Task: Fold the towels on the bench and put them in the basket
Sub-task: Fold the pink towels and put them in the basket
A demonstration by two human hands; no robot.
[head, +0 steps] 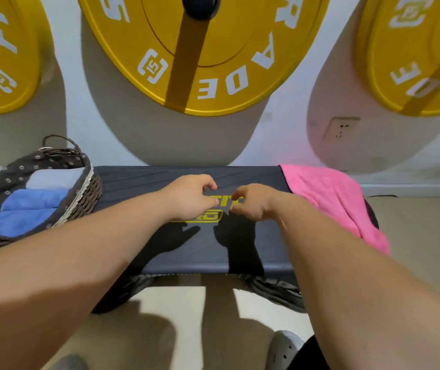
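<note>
Bench, left-end basket with three folded towels inside

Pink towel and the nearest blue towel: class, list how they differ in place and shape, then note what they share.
Place: the pink towel lies on the bench; the blue towel sits in the basket.
Shape: the pink towel is spread loose and droops over the bench end; the blue towel is folded compactly.
Shared: both are plain, soft cloth.
</note>
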